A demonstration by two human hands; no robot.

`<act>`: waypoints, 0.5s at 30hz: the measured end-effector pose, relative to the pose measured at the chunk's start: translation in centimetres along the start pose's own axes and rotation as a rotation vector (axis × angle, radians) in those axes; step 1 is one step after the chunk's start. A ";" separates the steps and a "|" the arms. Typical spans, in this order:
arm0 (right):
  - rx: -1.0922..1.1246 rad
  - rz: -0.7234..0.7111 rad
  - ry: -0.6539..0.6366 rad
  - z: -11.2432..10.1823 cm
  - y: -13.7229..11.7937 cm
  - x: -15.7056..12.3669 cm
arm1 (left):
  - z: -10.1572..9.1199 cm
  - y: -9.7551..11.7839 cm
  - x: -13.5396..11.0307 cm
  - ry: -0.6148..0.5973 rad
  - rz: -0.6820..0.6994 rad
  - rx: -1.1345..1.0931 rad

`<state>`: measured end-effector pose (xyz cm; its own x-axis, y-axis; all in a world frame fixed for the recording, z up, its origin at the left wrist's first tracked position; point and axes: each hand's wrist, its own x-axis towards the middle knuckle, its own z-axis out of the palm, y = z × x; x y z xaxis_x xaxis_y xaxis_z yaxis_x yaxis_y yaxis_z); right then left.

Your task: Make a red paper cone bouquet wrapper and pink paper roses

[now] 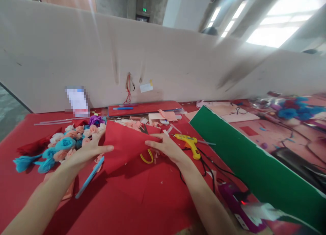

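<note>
A red sheet of paper point(122, 147), folded or cut to a slanting upper edge, is held up above the red table. My left hand point(98, 145) grips its left edge, thumb in front and the other fingers mostly hidden behind. At the right corner, my right hand point(165, 147) pinches the paper between thumb and fingers. Just beneath that corner lie scissors with a yellow handle point(147, 157), partly covered by the sheet. Beside my left wrist are pink, white and blue paper flowers point(65, 143). A blue pen-like stick point(90, 177) lies below my left hand.
A yellow hot glue gun point(188, 143) with black cords lies right of my right hand. A green board point(241, 153) stands along the right side, near a purple power strip point(239, 204). Paper scraps point(163, 116) litter the back, before a white partition point(165, 58).
</note>
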<state>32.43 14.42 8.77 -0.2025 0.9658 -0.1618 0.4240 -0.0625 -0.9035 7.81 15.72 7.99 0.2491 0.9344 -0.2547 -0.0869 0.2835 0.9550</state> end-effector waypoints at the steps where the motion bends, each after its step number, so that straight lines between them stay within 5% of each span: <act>1: -0.017 -0.007 0.012 0.0 -0.1 0.1 | 0.0 0.1 -0.1 0.003 0.003 0.039; 9: -0.488 0.109 0.234 0.4 1.1 1.6 | -0.2 1.2 0.1 0.141 0.060 0.004; 15: -0.822 0.277 0.142 3.3 4.2 2.6 | -1.2 0.9 0.3 0.206 0.118 0.038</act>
<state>30.76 15.85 3.26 0.0906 0.9685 -0.2321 0.9543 -0.1511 -0.2580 6.61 16.48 8.63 0.0375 0.9859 -0.1630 -0.0662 0.1652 0.9840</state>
